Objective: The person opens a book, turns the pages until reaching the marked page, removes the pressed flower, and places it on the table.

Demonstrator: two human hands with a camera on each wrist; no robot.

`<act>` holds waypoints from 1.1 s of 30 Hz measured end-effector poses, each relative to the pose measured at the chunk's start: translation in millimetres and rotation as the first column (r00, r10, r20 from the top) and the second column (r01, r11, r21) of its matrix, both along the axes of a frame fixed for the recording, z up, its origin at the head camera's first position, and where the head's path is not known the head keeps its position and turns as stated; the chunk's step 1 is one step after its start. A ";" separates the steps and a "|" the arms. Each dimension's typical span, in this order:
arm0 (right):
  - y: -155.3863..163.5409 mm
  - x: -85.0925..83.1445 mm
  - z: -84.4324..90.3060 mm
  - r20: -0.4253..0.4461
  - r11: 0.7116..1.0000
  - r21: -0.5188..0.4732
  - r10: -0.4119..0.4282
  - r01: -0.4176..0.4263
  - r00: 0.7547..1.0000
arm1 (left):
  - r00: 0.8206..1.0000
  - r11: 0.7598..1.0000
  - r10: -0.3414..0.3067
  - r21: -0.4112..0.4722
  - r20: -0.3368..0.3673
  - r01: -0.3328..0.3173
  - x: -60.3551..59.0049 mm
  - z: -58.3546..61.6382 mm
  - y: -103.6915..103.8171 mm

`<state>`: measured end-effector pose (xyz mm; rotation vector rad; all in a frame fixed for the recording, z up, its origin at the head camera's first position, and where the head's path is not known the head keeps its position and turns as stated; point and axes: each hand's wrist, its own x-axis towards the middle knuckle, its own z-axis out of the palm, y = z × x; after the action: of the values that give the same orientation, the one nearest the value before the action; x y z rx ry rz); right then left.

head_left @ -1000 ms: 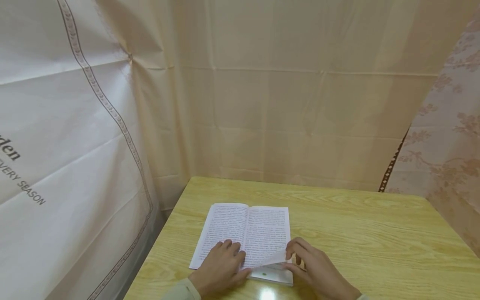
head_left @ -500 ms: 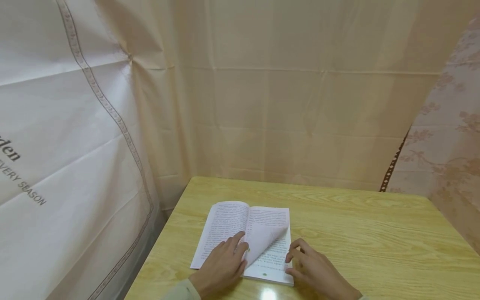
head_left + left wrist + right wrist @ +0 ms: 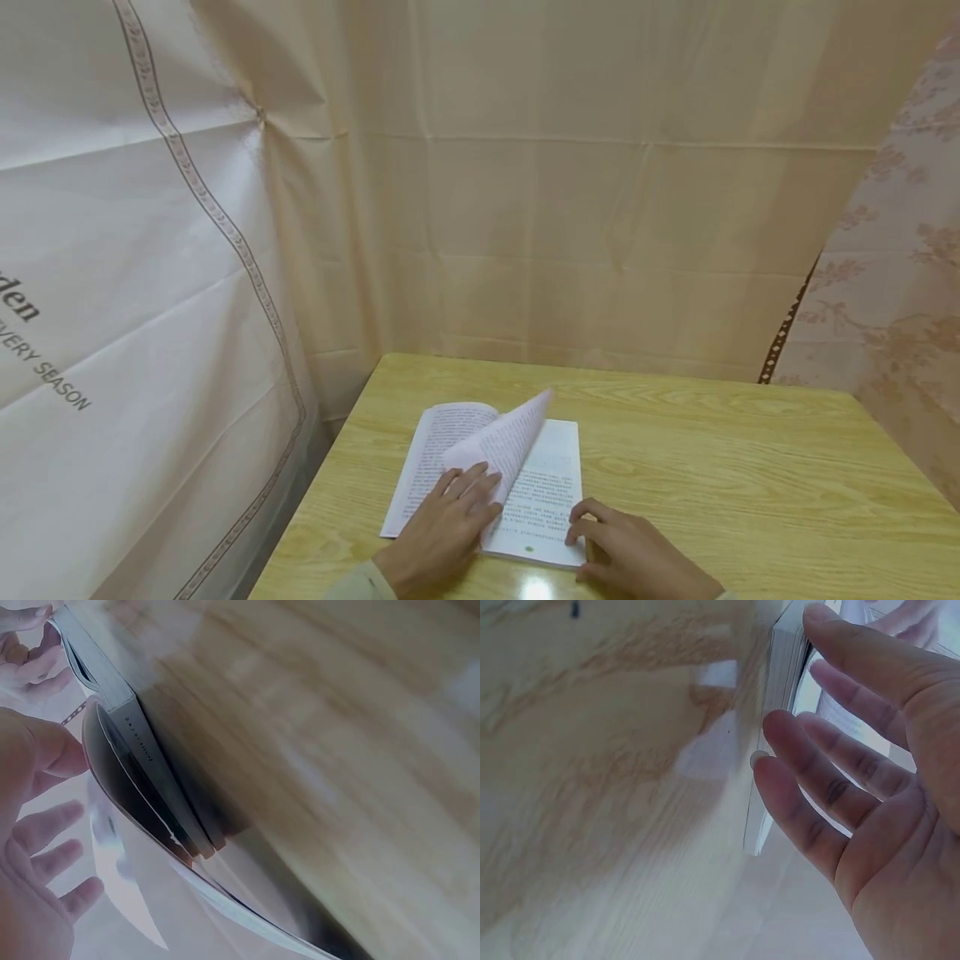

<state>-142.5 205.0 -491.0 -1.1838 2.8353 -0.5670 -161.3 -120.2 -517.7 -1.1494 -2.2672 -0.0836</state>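
The page [image 3: 501, 442] had risen from the right hand [image 3: 633, 554] toward the left hand [image 3: 442, 529]. Both hands lay released, flat on the book [image 3: 551, 508].

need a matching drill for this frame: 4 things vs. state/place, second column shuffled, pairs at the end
Things:
1. turning page
2. left hand
3. right hand
4. table

States:
A. light wood grain, bears the book
B. lifted in an arc above the open book
C. at the book's near right corner
D. on the book's left side, fingers at the lifted sheet

Pairs: 1-B, 2-D, 3-C, 4-A
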 end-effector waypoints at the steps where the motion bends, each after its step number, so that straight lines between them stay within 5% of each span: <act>1: 0.2 0.1 0.2 -0.003 1.000 -0.002 0.000 0.000 1.000 | 1.000 1.000 -0.010 0.003 0.004 0.010 0.3 -0.2 -0.8; 17: 2.1 -2.7 1.1 0.031 1.000 0.023 0.000 -0.001 1.000 | 0.986 0.998 0.025 -0.059 0.166 -0.015 4.6 -2.6 -6.8; 25: 2.5 -5.4 4.6 -0.091 0.997 -0.031 0.071 -0.074 0.993 | 0.974 0.997 0.043 -0.072 0.221 -0.028 5.2 0.0 -4.0; 33: -3.0 -2.1 6.3 -0.241 0.990 -0.138 0.008 -0.042 0.971 | 0.978 0.993 0.099 -0.082 0.186 -0.085 6.6 3.3 7.8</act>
<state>-144.6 202.0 -484.7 -1.3989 3.0165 -0.6784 -154.7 -112.5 -514.4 -1.1126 -2.5075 -0.0762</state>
